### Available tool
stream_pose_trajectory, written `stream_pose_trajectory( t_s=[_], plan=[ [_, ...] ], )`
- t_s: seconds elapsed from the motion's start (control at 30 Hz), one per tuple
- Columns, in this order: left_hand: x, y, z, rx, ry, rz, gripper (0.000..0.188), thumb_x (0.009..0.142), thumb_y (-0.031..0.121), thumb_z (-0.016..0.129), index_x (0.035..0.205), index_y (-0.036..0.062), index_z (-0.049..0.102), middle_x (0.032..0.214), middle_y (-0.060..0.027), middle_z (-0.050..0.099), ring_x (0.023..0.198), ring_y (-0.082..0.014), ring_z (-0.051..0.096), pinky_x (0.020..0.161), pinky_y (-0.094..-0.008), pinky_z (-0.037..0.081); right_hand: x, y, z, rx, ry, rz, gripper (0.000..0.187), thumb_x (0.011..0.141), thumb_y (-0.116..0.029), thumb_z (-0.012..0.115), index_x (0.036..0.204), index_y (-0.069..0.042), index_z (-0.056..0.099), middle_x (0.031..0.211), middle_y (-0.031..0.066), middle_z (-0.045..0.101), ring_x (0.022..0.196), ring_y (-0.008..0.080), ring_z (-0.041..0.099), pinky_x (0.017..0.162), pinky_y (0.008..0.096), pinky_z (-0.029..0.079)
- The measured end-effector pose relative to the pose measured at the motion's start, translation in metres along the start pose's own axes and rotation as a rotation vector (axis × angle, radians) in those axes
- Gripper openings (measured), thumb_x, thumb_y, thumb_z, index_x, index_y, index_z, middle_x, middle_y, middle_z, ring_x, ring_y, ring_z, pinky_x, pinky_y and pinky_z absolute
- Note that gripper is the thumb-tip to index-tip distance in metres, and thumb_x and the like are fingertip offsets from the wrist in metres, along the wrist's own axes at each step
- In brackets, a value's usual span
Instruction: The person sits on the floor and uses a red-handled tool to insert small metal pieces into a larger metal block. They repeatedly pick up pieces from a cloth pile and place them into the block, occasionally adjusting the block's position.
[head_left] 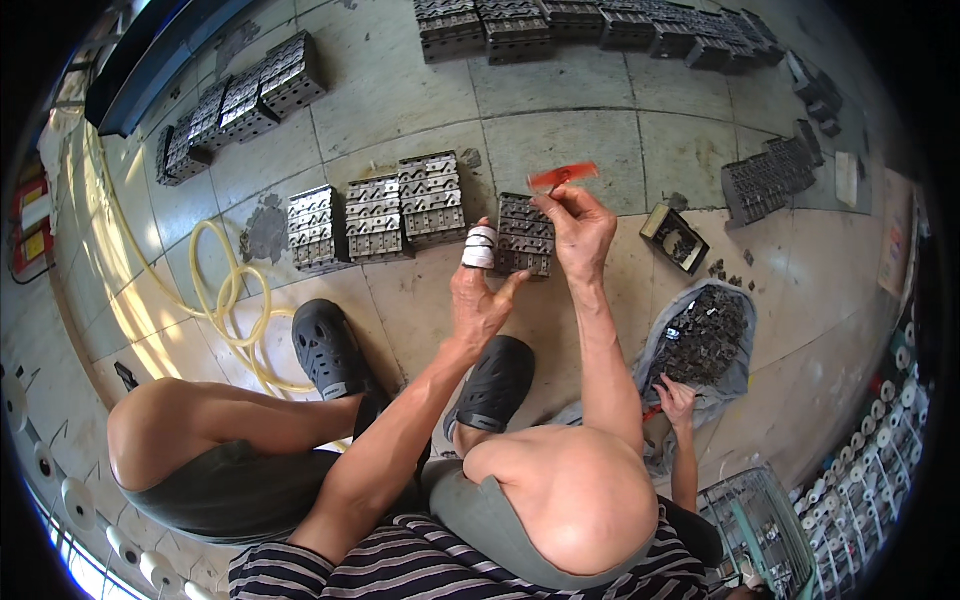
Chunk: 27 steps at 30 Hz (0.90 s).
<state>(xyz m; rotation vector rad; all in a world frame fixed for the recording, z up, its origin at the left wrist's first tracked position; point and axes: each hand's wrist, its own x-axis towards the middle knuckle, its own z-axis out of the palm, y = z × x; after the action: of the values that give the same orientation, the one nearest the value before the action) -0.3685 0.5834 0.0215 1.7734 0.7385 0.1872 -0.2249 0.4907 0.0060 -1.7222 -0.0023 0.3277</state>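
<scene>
A grey stack of slotted metal pieces (pixel 526 228) stands on the floor in front of me. My left hand (pixel 482 290), one finger wrapped in white tape, grips its near end, with the finger along the left side and the thumb at the near right corner. Above the far right corner, my right hand (pixel 578 228) is closed in a pinch on a flat red piece (pixel 562 177). That piece is blurred, and its exact kind cannot be made out.
More metal stacks (pixel 432 198) stand left of my hands and farther off (pixel 240 95). An open dark box (pixel 674 240) lies right, beyond a grey bag of small dark metal parts (pixel 705 335). Another person's hand (pixel 677 400) reaches to that bag. A yellow hose (pixel 228 285) coils left.
</scene>
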Motion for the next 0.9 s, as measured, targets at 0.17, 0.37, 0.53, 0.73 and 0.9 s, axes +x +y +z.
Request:
stream_pose_trajectory(
  t_s=[0.17,0.37,0.53,0.73,0.9],
  plan=[
    [0.004,0.006,-0.006,0.038,-0.034,-0.089,0.086,0.08,0.013,0.091,0.153,-0.0004,0.048,0.126,-0.0246,0.07,0.112,-0.0387,0.072,0.093,-0.043,0.057,-0.003,-0.003,0.0,-0.014,-0.113,-0.162,0.009,0.1,-0.001,0.069,0.104,0.006,0.074,0.096,0.0082,0.078,0.089,0.0168,0.076,0.083,0.0283,0.059],
    [0.013,0.011,-0.015,0.117,-0.036,0.075,0.072,0.083,0.009,0.087,0.147,-0.0023,0.054,0.137,-0.0233,0.067,0.118,-0.0423,0.069,0.096,-0.0446,0.057,-0.003,-0.008,0.001,0.008,-0.127,-0.12,0.012,0.09,0.0,0.08,0.101,0.004,0.076,0.087,0.0033,0.074,0.081,0.0091,0.068,0.074,0.0251,0.056],
    [0.036,0.007,-0.013,0.123,0.01,0.225,0.059,0.088,0.003,0.081,0.144,0.0033,0.06,0.129,-0.0163,0.074,0.106,-0.0264,0.076,0.089,-0.0374,0.06,0.0,-0.009,0.007,-0.035,-0.076,-0.033,0.008,0.093,-0.003,0.078,0.098,0.002,0.077,0.083,0.0034,0.077,0.075,0.0119,0.072,0.074,0.0268,0.058],
    [0.053,0.007,-0.029,0.095,-0.12,0.063,0.041,0.094,-0.002,0.072,0.135,0.0017,0.066,0.125,-0.0137,0.077,0.101,-0.0199,0.078,0.083,-0.0337,0.06,0.001,-0.008,0.001,-0.047,-0.212,-0.083,0.011,0.103,-0.005,0.068,0.106,0.002,0.077,0.1,0.0069,0.078,0.089,0.0152,0.074,0.085,0.0278,0.058],
    [0.075,0.015,-0.032,-0.165,-0.141,-0.099,0.049,0.1,-0.012,0.059,0.146,0.003,0.056,0.114,-0.0115,0.075,0.101,-0.0206,0.076,0.088,-0.0334,0.064,0.002,-0.006,0.0,0.006,-0.161,-0.015,0.015,0.09,-0.003,0.082,0.103,0.002,0.075,0.092,0.0015,0.076,0.085,0.0092,0.069,0.079,0.0265,0.056]
  ],
)
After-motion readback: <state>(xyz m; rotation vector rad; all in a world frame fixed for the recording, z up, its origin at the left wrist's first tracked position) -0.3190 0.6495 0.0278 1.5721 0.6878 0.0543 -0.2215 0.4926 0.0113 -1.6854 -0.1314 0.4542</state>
